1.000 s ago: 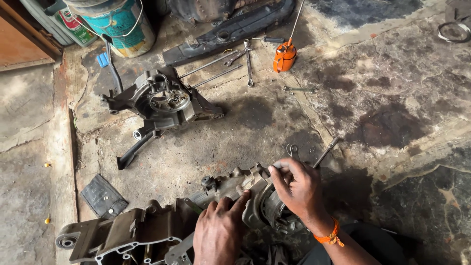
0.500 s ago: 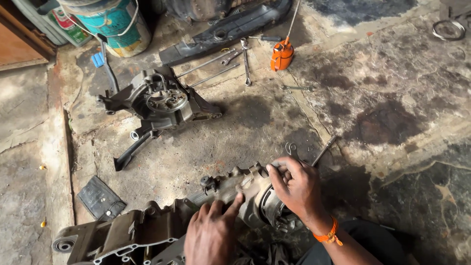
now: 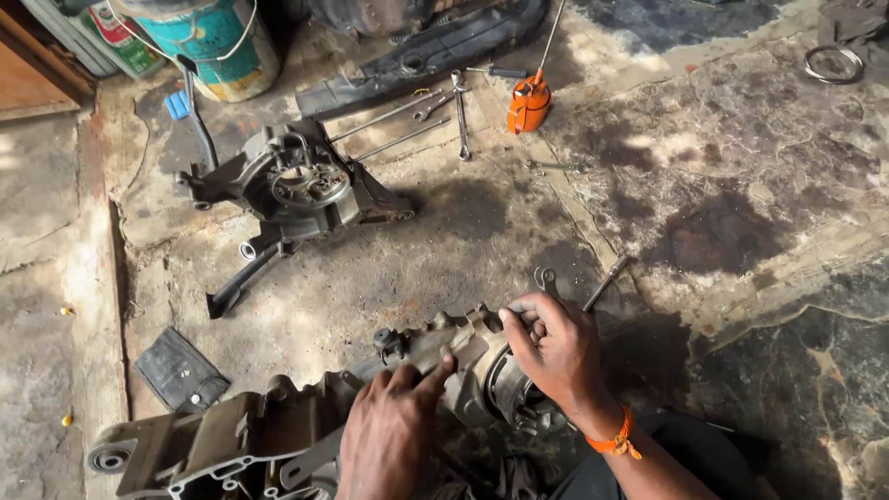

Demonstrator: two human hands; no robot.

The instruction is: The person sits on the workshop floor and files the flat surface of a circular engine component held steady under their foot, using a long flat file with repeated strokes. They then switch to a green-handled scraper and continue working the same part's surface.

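Engine crankcase (image 3: 278, 435) lies on the stained concrete floor (image 3: 741, 213) at the person's knees. Left hand (image 3: 389, 435) rests flat on the casing, fingers spread. Right hand (image 3: 554, 350) curls around its round end, gripping it. Second casing (image 3: 296, 185), spanners (image 3: 458, 102) and orange oil can (image 3: 526, 104) lie beyond.

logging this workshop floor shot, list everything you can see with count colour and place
engine casing: 1, grey, bottom left, under both hands
second casing half: 1, dark grey, upper left on floor
oil can: 1, orange, top centre
spanners and rods: several, metal, left of oil can
paint bucket: 1, teal and white, top left
black plastic panel: 1, top centre
black pad: 1, left
metal ring: 1, top right
left hand: open grip resting on casing
right hand: orange wristband, fingers on casing's round end
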